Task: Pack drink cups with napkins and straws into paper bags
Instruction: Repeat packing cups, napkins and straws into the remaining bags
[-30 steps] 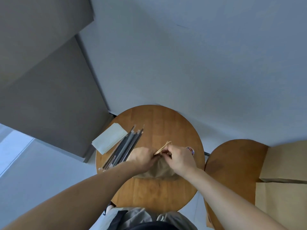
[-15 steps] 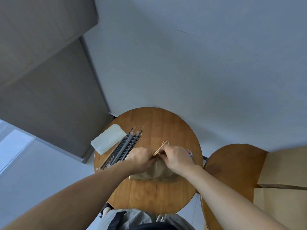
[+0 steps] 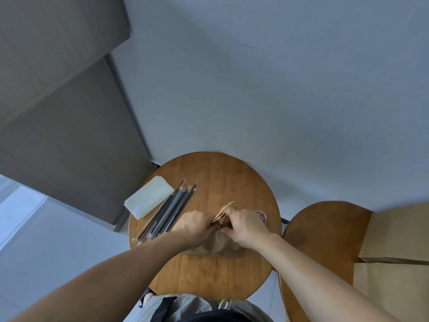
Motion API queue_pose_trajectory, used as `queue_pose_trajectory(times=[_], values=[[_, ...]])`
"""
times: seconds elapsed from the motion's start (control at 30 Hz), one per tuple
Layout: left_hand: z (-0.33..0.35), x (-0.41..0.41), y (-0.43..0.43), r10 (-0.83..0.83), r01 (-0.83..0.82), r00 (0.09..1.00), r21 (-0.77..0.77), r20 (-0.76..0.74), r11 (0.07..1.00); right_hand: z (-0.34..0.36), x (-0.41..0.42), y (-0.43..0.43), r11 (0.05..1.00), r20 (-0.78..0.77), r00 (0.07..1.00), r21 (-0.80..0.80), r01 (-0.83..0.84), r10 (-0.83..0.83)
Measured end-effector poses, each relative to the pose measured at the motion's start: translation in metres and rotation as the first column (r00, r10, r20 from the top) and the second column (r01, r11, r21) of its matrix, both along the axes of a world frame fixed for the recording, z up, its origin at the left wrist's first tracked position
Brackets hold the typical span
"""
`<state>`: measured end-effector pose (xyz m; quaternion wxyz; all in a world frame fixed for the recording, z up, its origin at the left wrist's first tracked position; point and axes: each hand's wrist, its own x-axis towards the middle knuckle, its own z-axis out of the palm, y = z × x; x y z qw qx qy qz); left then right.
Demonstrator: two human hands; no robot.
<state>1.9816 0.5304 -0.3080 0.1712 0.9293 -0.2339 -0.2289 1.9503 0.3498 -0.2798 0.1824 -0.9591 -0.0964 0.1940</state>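
View from above, looking down a person's two bare forearms to a small round wooden table. A brown paper bag stands in the middle of it, close to the person's body. Both hands meet at its top. The left hand has its fingers curled round the bag's upper edge. The right hand pinches the same edge from the other side. The bag's pale twine handles poke up between the two hands. The grip suggests the person is drawing the mouth of the bag together or apart; which one cannot be told, and the inside of the bag is hidden.

On the left of the table lies a stack of white napkins, and just beside it a bundle of dark wrapped straws, both within easy reach of the left hand. A small round object with a colourful print sits just behind the right hand, mostly hidden. To the right, a second wooden table holds flat brown bags, probably the supply for later packing.
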Motion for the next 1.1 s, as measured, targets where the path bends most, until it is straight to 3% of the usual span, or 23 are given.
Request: queue_pose_trajectory(times=[0.5, 0.6, 0.67, 0.73, 0.8, 0.9, 1.03, 1.1], values=[[0.006, -0.003, -0.003, 0.030, -0.027, 0.999, 0.062, -0.039, 0.998, -0.009, -0.015, 0.000, 1.000, 0.149, 0.989, 0.013, -0.004, 0.002], [0.012, 0.001, -0.003, 0.052, -0.048, 0.996, 0.059, -0.078, 0.997, -0.005, -0.025, -0.005, 0.982, 0.290, 0.957, 0.180, -0.059, 0.005], [0.017, 0.007, 0.003, 0.077, -0.073, 0.993, 0.048, -0.088, 0.996, -0.004, -0.034, -0.013, 0.939, 0.444, 0.892, 0.335, -0.080, -0.082], [0.018, 0.014, 0.015, 0.094, -0.089, 0.989, 0.053, -0.115, 0.995, -0.008, -0.043, -0.026, 0.926, 0.549, 0.815, 0.374, -0.042, -0.185], [0.016, 0.019, 0.030, 0.122, -0.113, 0.979, 0.063, -0.164, 0.992, -0.014, -0.046, -0.041, 0.942, 0.515, 0.824, 0.330, 0.066, -0.238], [0.012, 0.018, 0.047, 0.192, -0.175, 0.960, 0.098, -0.205, 0.980, -0.025, -0.048, -0.051, 0.946, 0.338, 0.901, 0.266, 0.186, -0.272], [0.006, 0.007, 0.060, 0.298, -0.303, 0.919, 0.020, -0.258, 0.953, -0.035, -0.044, -0.054, 0.894, 0.343, 0.853, 0.358, 0.269, -0.394], [0.003, 0.002, 0.063, 0.350, -0.374, 0.897, -0.040, -0.271, 0.927, -0.038, -0.042, -0.059, 0.844, 0.141, 0.888, 0.407, 0.350, -0.437]])
